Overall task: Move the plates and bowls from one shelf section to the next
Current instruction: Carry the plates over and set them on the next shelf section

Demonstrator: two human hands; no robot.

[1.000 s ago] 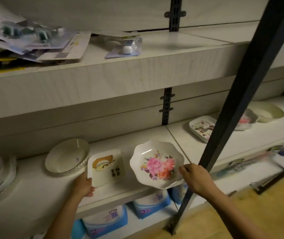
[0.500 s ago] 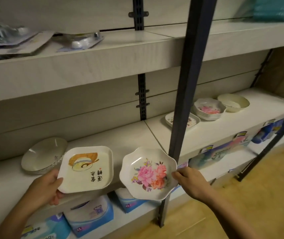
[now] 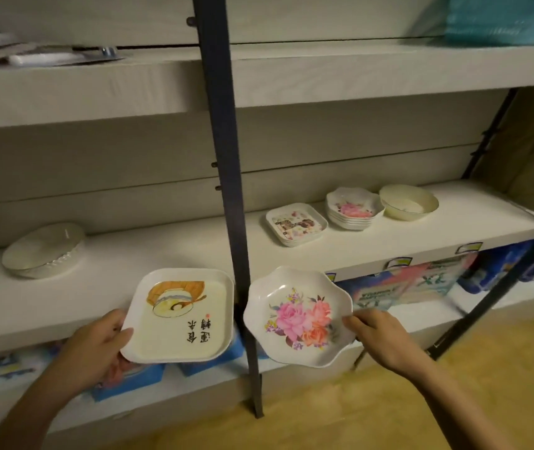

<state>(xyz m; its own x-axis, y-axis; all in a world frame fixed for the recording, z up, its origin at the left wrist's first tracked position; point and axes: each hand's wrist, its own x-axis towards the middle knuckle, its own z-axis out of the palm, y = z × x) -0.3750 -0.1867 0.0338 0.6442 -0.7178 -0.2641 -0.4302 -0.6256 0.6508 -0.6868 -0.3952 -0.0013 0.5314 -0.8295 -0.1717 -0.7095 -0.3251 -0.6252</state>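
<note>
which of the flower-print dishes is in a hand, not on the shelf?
The scalloped rose dish, gripped at its rim by the right hand, in front of the shelf. The other rose dishes sit in a stack on it, untouched.

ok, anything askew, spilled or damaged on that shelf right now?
Nothing broken or spilled. The square plates and flower plates sit in neat stacks beside the cream bowl. Only oddity: the bowl left behind looks tilted against the back wall.

Pale wooden shelving [image 3: 356,76], dark metal upright [image 3: 223,157], yellowish floor [image 3: 502,384].
</note>
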